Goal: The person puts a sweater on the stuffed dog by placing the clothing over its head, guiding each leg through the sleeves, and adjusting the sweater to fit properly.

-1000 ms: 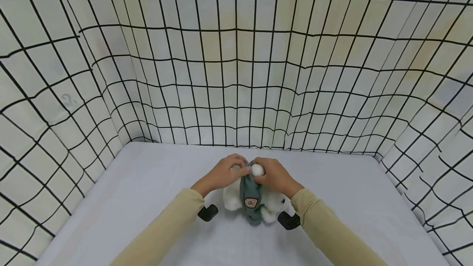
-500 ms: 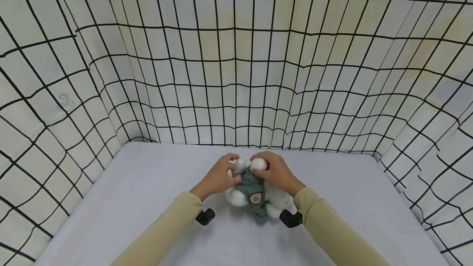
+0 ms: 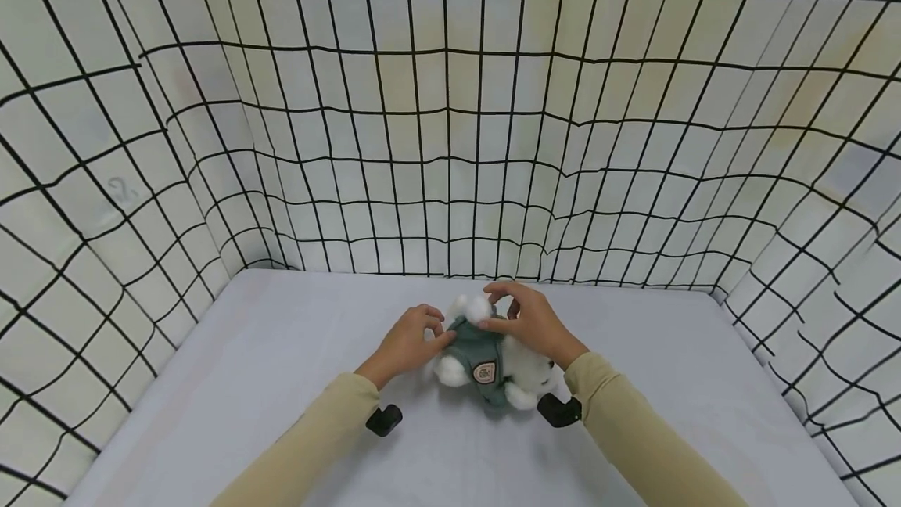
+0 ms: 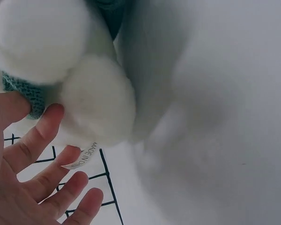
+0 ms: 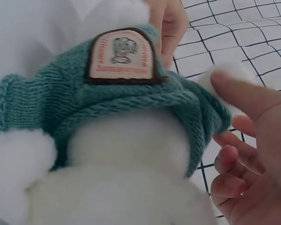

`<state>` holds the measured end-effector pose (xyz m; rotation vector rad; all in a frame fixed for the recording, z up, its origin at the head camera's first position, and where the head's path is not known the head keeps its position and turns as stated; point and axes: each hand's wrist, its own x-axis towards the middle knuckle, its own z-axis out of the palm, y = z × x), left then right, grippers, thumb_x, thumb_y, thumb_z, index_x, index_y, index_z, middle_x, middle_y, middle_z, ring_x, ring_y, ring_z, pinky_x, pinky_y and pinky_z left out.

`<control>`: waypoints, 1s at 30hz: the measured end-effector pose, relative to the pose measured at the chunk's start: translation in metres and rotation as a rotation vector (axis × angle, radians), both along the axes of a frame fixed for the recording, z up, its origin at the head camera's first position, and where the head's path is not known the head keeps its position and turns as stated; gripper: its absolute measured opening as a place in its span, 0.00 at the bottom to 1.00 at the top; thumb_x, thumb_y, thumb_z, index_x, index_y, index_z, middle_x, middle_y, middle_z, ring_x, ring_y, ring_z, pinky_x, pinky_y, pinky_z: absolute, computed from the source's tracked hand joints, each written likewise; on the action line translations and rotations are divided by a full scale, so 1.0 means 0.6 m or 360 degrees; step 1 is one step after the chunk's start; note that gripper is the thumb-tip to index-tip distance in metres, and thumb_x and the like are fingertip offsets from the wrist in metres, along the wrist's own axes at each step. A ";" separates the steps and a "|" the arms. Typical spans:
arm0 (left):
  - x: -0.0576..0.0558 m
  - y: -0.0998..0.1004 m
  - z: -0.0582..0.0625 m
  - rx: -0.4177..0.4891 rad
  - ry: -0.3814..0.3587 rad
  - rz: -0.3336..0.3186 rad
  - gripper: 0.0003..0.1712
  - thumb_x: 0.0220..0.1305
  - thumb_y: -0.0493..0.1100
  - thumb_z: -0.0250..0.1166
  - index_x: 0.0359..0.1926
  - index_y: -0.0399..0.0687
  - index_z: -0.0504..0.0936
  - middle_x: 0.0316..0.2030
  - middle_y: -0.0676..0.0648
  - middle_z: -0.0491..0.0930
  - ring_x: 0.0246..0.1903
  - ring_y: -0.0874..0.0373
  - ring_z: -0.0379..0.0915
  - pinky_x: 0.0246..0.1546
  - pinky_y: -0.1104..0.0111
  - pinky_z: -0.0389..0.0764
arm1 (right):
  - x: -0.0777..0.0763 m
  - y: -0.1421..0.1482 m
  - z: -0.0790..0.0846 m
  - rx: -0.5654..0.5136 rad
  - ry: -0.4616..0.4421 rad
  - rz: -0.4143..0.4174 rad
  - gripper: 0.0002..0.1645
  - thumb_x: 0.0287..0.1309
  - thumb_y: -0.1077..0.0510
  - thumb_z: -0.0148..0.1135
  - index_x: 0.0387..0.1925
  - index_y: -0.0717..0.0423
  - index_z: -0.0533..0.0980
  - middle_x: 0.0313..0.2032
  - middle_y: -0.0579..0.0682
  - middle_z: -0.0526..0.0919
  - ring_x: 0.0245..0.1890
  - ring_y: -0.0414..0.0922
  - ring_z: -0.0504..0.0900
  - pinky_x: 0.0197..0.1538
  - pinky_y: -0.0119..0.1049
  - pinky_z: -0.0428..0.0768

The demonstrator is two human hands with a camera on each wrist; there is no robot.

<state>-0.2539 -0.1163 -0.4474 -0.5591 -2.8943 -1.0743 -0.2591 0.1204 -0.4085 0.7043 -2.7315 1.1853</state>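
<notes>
A white stuffed animal (image 3: 522,366) in a teal knitted sweater (image 3: 473,346) lies on the table, head toward the right. The sweater bears a patch (image 5: 122,56) on its front. At the toy's left side, my left hand (image 3: 408,344) pinches the sweater's edge between thumb and index finger; its other fingers are spread near a white tag (image 4: 82,159). My right hand (image 3: 531,323) holds the sweater's sleeve end beside a white paw (image 5: 232,77), thumb on top and fingers beneath. The toy's far side is hidden.
The table (image 3: 296,335) has a white cover. Black grid netting (image 3: 450,139) over pale walls surrounds its back and sides. A black wrist mount (image 3: 384,419) sits under the left forearm, another black mount (image 3: 559,411) under the right.
The sweater has been spread out from a bunched strip, baring both upper paws. My left hand has shifted left and down from the upper paw to the sweater's edge; the right moved slightly up.
</notes>
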 end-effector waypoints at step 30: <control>0.076 -0.039 -0.018 0.0048 0.0048 -0.0535 0.22 0.51 0.33 0.71 0.48 0.49 0.79 0.44 0.52 0.80 0.43 0.56 0.76 0.41 0.64 0.79 | 0.122 0.089 -0.057 0.0438 0.0400 0.0036 0.42 0.32 0.44 0.81 0.55 0.44 0.75 0.60 0.44 0.75 0.59 0.47 0.76 0.53 0.49 0.77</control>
